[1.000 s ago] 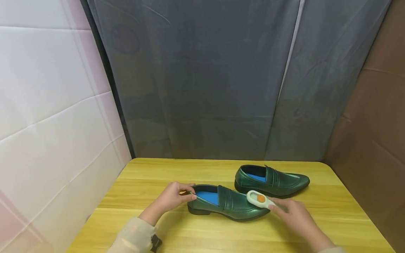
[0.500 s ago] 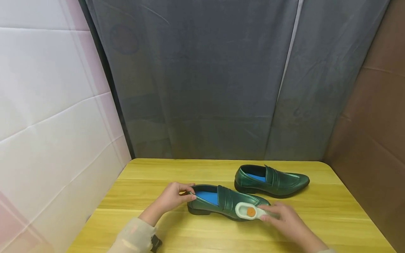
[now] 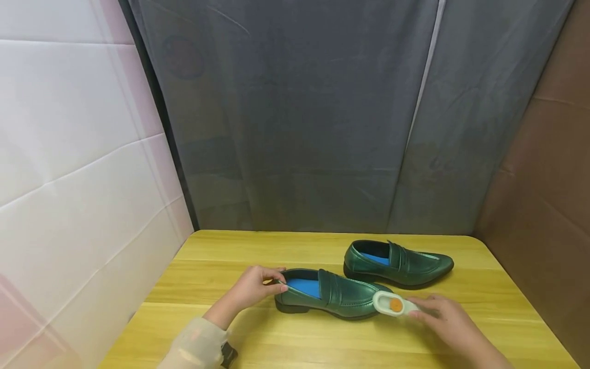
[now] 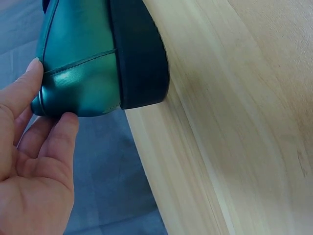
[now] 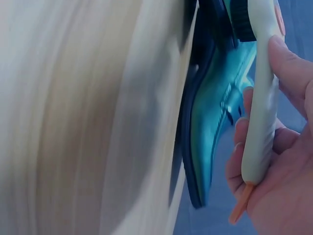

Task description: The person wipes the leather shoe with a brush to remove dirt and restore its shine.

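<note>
A green loafer (image 3: 352,297) with a blue insole stands on the table, toe to the right. My left hand (image 3: 251,288) pinches the collar at its heel; in the left wrist view, thumb and fingers hold the green heel part (image 4: 83,73). My right hand (image 3: 444,320) grips a white brush (image 3: 384,303) with an orange button. The brush head overlaps the loafer's toe in the head view. Dark bristles (image 5: 240,19) show in the right wrist view, and an orange loop (image 5: 240,203) hangs from the handle's end.
A matching green loafer (image 3: 419,269) stands behind and to the right, also toe right. The wooden table (image 3: 221,251) ends at a grey curtain (image 3: 295,128). A white panel (image 3: 83,154) rises at left, a brown one (image 3: 539,169) at right.
The brush in my right hand has gone from the top of the toe down and left along the near side, then back right to the toe. My left hand has stayed at the heel.
</note>
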### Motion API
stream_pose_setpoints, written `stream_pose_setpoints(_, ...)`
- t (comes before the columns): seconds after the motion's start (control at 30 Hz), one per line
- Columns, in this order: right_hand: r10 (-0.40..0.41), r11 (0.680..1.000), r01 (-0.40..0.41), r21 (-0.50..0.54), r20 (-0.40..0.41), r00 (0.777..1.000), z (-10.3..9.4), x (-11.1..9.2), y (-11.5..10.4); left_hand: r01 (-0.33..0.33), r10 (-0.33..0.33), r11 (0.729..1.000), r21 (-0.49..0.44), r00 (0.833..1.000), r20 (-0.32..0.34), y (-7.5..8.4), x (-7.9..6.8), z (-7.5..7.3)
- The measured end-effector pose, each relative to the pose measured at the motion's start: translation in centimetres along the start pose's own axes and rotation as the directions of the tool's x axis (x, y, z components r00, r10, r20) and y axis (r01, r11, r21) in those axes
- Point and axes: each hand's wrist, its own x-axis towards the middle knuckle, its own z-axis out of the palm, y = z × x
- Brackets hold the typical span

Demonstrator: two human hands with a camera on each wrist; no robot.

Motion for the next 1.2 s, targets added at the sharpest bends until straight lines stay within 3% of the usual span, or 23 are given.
stream_pose_setpoints(0.23,0.020,0.997,-0.022,-0.076,-0.035,0.999,-1.5,0.0,1.1,0.007,-0.007,1.000,-0.006,1.000,0.006,0.0,-0.1,0.0)
stream_pose_setpoints(0.43,-0.044,0.993,0.034,-0.116,-0.088,0.995,-1.7,-0.1,0.9,0.022,-0.021,0.999,-0.031,0.999,0.024,0.2,-0.2,0.0)
stream_pose_setpoints(0.63,-0.202,0.969,0.179,-0.170,-0.129,0.971,-0.4,-0.2,-0.2,0.015,-0.014,1.000,-0.016,0.999,0.033,0.2,-0.3,-0.2)
stream_pose_setpoints(0.73,-0.243,0.954,0.217,-0.207,-0.111,0.964,0.7,0.1,-0.7,0.004,-0.004,1.000,-0.006,0.999,0.040,0.2,-0.2,-0.3)
stream_pose_setpoints(0.97,-0.235,0.950,0.215,-0.228,-0.066,0.970,3.2,1.0,-2.7,-0.001,0.000,1.000,0.010,0.999,0.049,0.3,-0.2,-0.3)
stream_pose_setpoints(1.07,-0.305,0.916,0.271,-0.297,-0.073,0.949,4.2,1.4,-3.8,-0.004,0.003,1.000,0.022,0.999,0.042,0.3,-0.2,-0.2)
stream_pose_setpoints(1.2,-0.422,0.849,0.360,-0.387,-0.086,0.903,5.5,1.6,-5.4,-0.006,0.005,1.000,0.031,1.000,0.030,0.3,-0.3,-0.1)
